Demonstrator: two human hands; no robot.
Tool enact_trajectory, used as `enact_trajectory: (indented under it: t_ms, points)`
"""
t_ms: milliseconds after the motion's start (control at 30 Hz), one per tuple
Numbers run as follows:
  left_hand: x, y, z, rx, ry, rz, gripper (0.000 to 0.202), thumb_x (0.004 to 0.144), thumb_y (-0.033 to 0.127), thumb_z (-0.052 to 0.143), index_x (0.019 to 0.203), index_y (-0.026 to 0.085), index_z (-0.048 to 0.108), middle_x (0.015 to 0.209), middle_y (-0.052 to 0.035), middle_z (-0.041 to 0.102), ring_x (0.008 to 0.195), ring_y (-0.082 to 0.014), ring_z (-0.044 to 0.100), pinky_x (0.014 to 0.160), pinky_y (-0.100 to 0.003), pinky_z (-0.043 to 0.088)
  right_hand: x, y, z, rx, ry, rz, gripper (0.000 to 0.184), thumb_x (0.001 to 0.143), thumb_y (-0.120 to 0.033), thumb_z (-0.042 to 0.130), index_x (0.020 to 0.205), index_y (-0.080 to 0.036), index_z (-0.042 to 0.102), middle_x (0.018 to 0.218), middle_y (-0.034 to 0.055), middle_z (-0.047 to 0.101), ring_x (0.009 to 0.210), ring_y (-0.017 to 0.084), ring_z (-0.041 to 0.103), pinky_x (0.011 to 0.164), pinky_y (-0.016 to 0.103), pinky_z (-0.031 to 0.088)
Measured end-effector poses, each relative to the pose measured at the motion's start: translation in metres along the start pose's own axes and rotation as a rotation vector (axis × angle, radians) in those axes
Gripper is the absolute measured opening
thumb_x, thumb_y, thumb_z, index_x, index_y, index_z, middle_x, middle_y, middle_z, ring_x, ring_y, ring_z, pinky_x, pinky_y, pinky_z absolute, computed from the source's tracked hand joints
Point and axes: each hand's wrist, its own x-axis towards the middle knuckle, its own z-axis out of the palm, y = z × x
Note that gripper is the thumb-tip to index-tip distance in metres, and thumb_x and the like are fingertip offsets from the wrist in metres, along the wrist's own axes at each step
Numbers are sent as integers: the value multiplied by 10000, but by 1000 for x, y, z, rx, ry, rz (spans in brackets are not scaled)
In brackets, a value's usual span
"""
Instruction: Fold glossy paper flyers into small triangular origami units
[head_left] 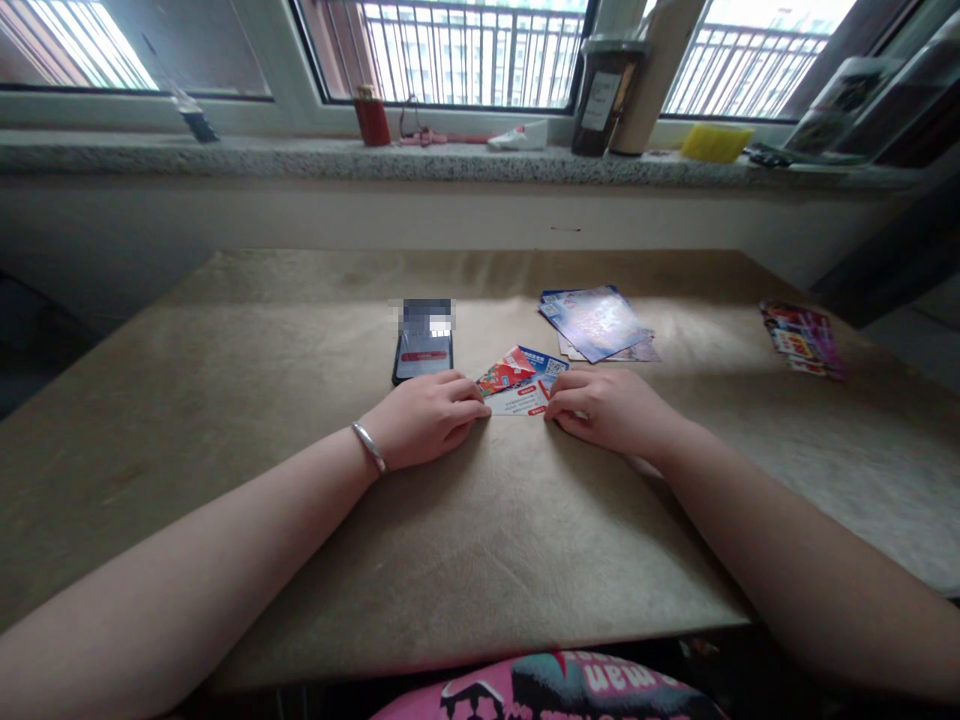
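A small printed paper sheet (pixel 517 400) lies on the table in front of me, white with red labels, and a blue strip with a QR code at its top right. A red patterned flap is folded over its upper left part. My left hand (pixel 439 415), with a silver bangle on the wrist, is closed with its fingertips on the sheet's left corner. At the right edge, the curled fingers of my right hand (pixel 619 405) pinch the paper. Just beyond my left hand lies a phone (pixel 424 345) with its screen lit.
Several printed sheets (pixel 596 322) are stacked at the back of the table (pixel 420 560). A pile of colourful cards (pixel 802 340) lies far right. On the granite windowsill (pixel 285 160) stand a red container (pixel 371 115), a dark lidded jar (pixel 600 100) and a yellow sponge-like block (pixel 716 143).
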Motion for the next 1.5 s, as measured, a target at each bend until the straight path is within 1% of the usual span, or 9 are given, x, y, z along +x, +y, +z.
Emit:
enact_trajectory:
  t_ms: [167, 367, 667, 833, 1033, 1167, 1233, 1367, 1500]
  points:
    - [-1, 0, 1, 3, 2, -4, 232, 881, 162, 442, 994, 169, 645, 998, -77, 642, 890, -171, 580, 789, -308, 519, -3, 4, -2, 5, -41, 30, 178, 803, -180, 534, 793, -243, 700, 858, 10, 678, 737, 125, 594, 610, 244, 384]
    - [-1, 0, 3, 11, 44, 11, 238, 869, 134, 431, 992, 168, 632, 1184, -78, 611, 951, -183, 579, 834, -343, 519, -3, 6, -4, 27, -60, 28, 182, 791, -164, 531, 790, -242, 695, 847, 8, 678, 737, 122, 587, 618, 246, 382]
    - [-2, 1, 6, -73, 34, -22, 235, 874, 127, 421, 1006, 150, 613, 1183, -94, 608, 1100, -203, 541, 923, -374, 500, -3, 9, -6, 66, -96, 16, 193, 779, -140, 520, 786, -237, 686, 877, 6, 683, 762, 132, 608, 641, 249, 405]
    - [-3, -1, 8, -110, 29, -21, 227, 883, 137, 425, 1020, 151, 605, 1173, -105, 603, 1106, -200, 536, 934, -385, 492, -6, 13, -7, 87, -102, 34, 176, 768, -137, 525, 752, -228, 674, 866, 10, 678, 746, 131, 610, 636, 249, 412]
    - [-2, 4, 3, -162, -9, 14, 246, 909, 210, 448, 1072, 166, 627, 1085, -89, 637, 969, -196, 548, 861, -353, 503, -3, 12, 0, 39, -58, 203, 140, 797, -174, 502, 815, -199, 638, 842, 32, 656, 764, 156, 596, 683, 269, 430]
    - [0, 7, 4, -203, 12, 20, 265, 912, 188, 439, 1087, 169, 637, 1069, -89, 652, 929, -181, 549, 822, -317, 506, 4, 2, 8, -11, -21, 323, 232, 858, -320, 489, 961, -183, 645, 939, 79, 643, 804, 189, 592, 697, 301, 442]
    - [1, 6, 5, -224, 31, 24, 260, 911, 176, 440, 1070, 173, 645, 1059, -84, 658, 909, -173, 554, 811, -311, 508, 7, -4, 11, -39, -16, 372, 255, 866, -369, 489, 947, -190, 651, 950, 90, 634, 865, 217, 588, 718, 319, 444]
    - [1, 5, 8, -280, 38, 26, 224, 903, 177, 458, 1035, 168, 639, 1066, -86, 642, 1045, -194, 537, 914, -356, 481, 12, -12, 14, -43, 4, 420, 224, 837, -356, 536, 919, -177, 644, 929, 97, 627, 881, 228, 574, 767, 337, 442]
    - [1, 5, 10, -283, -21, -18, 198, 891, 206, 481, 1022, 147, 618, 1229, -126, 555, 1125, -218, 517, 942, -376, 468, 14, -12, 16, 15, 32, 450, 187, 824, -333, 553, 871, -175, 641, 894, 87, 619, 854, 215, 562, 764, 331, 437]
